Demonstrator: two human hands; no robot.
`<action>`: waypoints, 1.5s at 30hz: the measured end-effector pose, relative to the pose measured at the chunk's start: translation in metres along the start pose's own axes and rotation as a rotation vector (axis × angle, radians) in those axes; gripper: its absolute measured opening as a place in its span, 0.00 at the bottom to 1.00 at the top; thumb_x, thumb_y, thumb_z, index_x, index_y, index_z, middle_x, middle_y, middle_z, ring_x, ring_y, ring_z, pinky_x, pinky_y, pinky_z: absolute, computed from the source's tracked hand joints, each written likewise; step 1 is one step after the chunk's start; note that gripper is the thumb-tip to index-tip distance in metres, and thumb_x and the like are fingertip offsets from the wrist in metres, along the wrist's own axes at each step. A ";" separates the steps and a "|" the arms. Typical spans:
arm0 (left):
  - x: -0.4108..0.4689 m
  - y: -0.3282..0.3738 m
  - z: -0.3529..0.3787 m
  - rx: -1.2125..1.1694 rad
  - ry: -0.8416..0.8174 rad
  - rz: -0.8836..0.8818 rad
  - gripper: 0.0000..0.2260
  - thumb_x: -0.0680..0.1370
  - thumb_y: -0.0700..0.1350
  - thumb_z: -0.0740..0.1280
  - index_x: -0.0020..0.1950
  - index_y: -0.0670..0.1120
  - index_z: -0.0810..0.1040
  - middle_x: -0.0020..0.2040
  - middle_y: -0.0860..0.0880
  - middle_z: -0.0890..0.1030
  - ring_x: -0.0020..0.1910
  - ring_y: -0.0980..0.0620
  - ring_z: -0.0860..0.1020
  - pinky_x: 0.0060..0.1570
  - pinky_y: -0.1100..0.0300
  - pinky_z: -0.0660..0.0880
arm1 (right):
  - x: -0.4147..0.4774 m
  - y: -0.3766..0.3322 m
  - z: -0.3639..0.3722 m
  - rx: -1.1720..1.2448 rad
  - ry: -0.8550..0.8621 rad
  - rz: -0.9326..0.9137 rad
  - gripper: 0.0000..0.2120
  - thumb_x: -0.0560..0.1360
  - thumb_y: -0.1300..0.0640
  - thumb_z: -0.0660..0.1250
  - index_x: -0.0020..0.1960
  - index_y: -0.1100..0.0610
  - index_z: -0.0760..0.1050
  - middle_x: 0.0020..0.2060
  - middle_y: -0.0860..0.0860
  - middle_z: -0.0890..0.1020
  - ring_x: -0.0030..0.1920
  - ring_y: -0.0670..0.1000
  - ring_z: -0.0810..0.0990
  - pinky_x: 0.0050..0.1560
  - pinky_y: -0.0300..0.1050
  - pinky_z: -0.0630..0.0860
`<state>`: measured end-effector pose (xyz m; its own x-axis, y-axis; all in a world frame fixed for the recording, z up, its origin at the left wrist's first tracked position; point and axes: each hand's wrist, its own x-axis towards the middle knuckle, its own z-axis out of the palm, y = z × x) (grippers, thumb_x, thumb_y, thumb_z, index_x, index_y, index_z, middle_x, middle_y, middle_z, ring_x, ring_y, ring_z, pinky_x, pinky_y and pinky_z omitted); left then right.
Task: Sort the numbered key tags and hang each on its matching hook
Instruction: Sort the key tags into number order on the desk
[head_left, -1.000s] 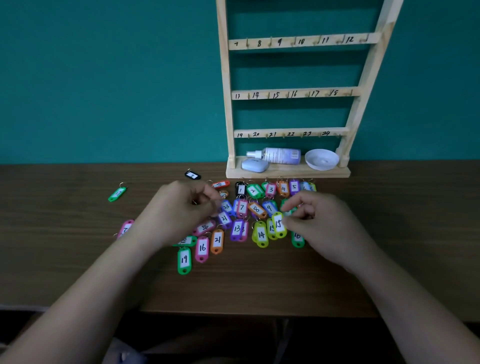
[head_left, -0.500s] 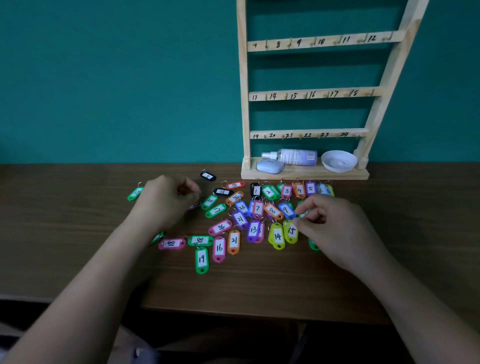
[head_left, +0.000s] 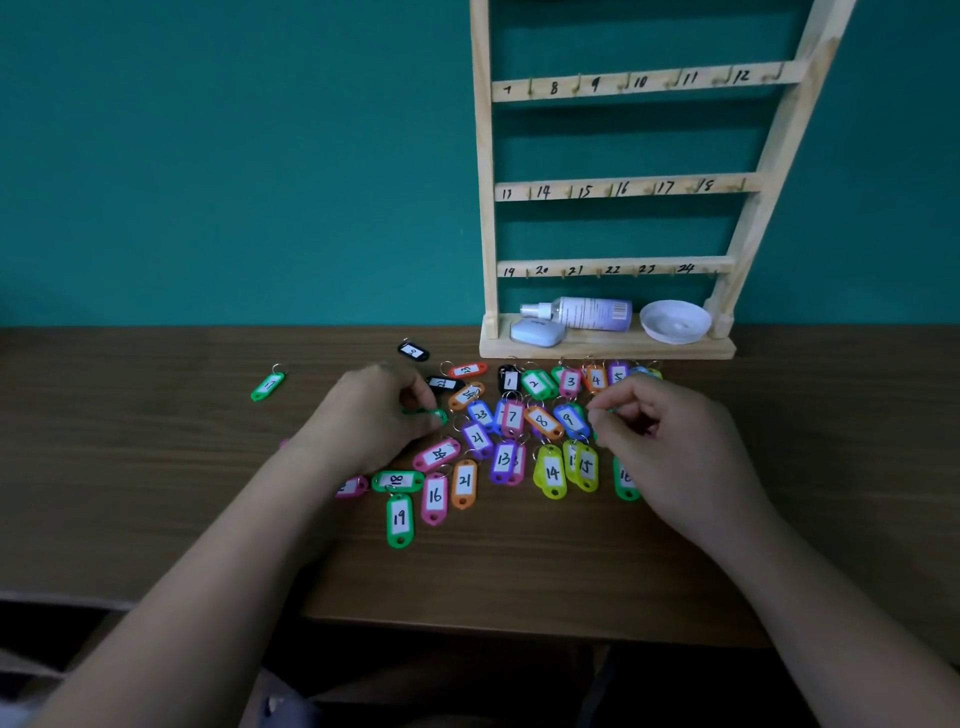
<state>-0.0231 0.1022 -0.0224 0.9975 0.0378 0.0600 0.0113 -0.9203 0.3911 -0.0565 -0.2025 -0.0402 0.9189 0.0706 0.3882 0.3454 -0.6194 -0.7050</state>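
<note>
Green plastic marked the leftmost key tag (head_left: 268, 386), numbered 17, which lay alone on the worktop (head_left: 156, 467), well apart from the rest. Half a second before, the left hand (head_left: 374, 415) had been drawn out to the left of the pile. It had since come back to the right, and its fingers (head_left: 415, 395) were curled down and pinching a small green tag (head_left: 435, 415) at the pile's left edge. That hand was low and palm down, with the forearm running in from the near left.

I judged that sorting was still in progress. Further right the tags lay in rough numbered rows, with tag 7 (head_left: 512, 417) in the middle row and tag 14 (head_left: 551, 473) nearer.

The right hand (head_left: 670, 441) had barely shifted. It hovered palm down over the right end of those rows, its fingers (head_left: 618, 405) bunched narrow with the thumb against the forefinger. A sliver of green showed beside them, but I could not tell whether they held a tag.

Far right, the wooden rack (head_left: 623, 187) stood with every visible hook bare, so no tag had yet been hung.
</note>
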 end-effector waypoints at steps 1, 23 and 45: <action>0.000 0.000 0.000 -0.006 -0.002 -0.009 0.06 0.77 0.55 0.77 0.46 0.59 0.81 0.49 0.61 0.80 0.50 0.59 0.77 0.43 0.61 0.71 | 0.001 0.000 -0.002 0.030 0.021 0.003 0.04 0.79 0.52 0.74 0.48 0.43 0.84 0.37 0.42 0.84 0.42 0.40 0.83 0.39 0.30 0.73; -0.057 0.079 0.019 -0.677 -0.035 0.165 0.04 0.78 0.45 0.77 0.46 0.50 0.84 0.37 0.50 0.86 0.33 0.53 0.83 0.33 0.61 0.76 | -0.002 -0.001 -0.025 0.246 -0.301 0.025 0.11 0.76 0.41 0.78 0.57 0.38 0.82 0.48 0.41 0.86 0.50 0.43 0.86 0.51 0.48 0.83; -0.060 0.060 0.017 -0.451 -0.078 0.252 0.05 0.78 0.50 0.77 0.44 0.54 0.84 0.37 0.57 0.84 0.33 0.62 0.78 0.34 0.66 0.73 | 0.012 0.029 -0.061 -0.019 -0.323 0.252 0.02 0.78 0.51 0.76 0.49 0.46 0.84 0.40 0.41 0.87 0.37 0.43 0.86 0.41 0.47 0.76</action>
<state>-0.0808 0.0383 -0.0177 0.9678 -0.2081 0.1413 -0.2438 -0.6374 0.7309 -0.0473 -0.2668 -0.0198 0.9879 0.1550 -0.0038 0.1011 -0.6628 -0.7419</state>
